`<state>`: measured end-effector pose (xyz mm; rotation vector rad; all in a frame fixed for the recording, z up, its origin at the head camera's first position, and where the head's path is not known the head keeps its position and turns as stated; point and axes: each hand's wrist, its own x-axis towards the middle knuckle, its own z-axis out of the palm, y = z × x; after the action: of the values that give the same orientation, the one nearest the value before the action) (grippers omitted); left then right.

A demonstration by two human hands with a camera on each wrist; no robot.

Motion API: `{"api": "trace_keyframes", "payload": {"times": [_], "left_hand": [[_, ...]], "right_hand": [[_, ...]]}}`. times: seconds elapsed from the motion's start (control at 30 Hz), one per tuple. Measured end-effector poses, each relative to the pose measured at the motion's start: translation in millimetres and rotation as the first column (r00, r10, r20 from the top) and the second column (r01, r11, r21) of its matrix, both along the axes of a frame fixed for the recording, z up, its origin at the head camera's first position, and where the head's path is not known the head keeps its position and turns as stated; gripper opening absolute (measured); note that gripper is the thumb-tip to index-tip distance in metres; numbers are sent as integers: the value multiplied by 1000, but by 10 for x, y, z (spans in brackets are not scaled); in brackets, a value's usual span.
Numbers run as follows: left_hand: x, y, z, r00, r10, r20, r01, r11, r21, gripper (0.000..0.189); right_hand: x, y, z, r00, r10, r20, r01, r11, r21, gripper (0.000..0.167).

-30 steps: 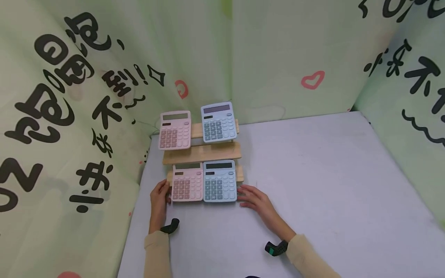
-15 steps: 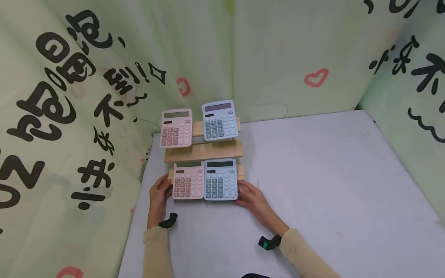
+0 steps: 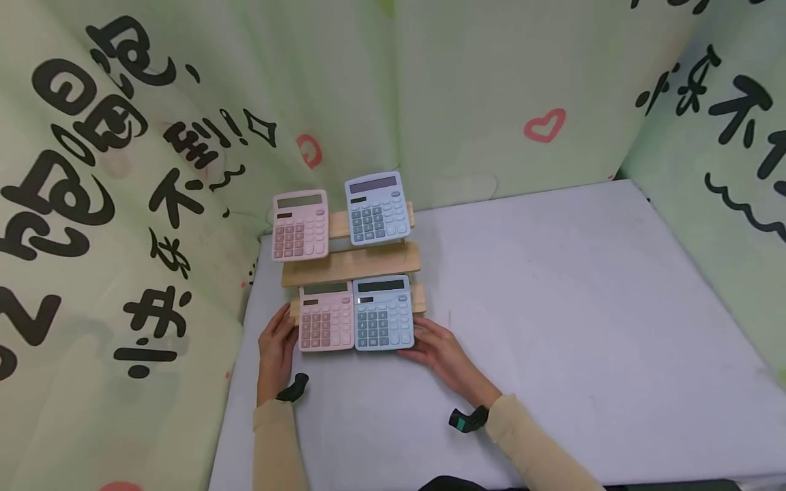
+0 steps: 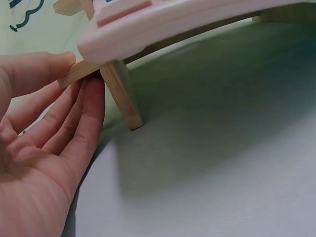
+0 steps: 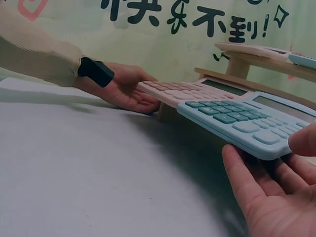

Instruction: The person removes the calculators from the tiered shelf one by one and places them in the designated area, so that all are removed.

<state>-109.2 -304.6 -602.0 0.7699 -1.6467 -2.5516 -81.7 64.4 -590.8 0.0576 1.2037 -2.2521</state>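
A stepped wooden display rack (image 3: 352,264) carries calculators. On its lowest shelf a pink calculator (image 3: 327,319) and a blue calculator (image 3: 383,315) lie side by side. My left hand (image 3: 275,349) pinches the left end of that shelf, thumb on top and fingers beneath, beside a wooden leg (image 4: 121,96) in the left wrist view. My right hand (image 3: 447,360) grips the lower right end; its fingers reach under the blue calculator and its thumb (image 5: 303,140) overlaps that calculator's edge. The rack's right end is hidden behind the calculator in the right wrist view.
On the top shelf stand another pink calculator (image 3: 301,228) and a lilac-blue calculator (image 3: 377,210). The rack stands at the left of a table with a pale cloth (image 3: 552,307). A printed green curtain (image 3: 460,102) hangs close behind and at both sides.
The right hand has moved left, from relaxed fingers beside the blue calculator to reaching under its edge. The left hand stays at the shelf end. The head view has shifted slightly.
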Motion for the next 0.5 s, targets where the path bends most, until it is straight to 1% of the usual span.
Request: {"api": "trace_keyframes", "payload": {"times": [0.2,0.33,0.5], "left_hand": [[-34,-35,14,999,33,0,-33,999,-8,54],[-26,-9,10,1000,25,19,-25,1000,-1,53],[26,19,-12,999,0,36,0,1000,-12,53]], "right_hand": [[-52,-61,9,1000,14,1,-14,999,-37,54],[-45,-54,7,1000,5,-8,-5,1000,-8,54],[1,-21,-20,999,18,-34,-17,999,33,55]]}}
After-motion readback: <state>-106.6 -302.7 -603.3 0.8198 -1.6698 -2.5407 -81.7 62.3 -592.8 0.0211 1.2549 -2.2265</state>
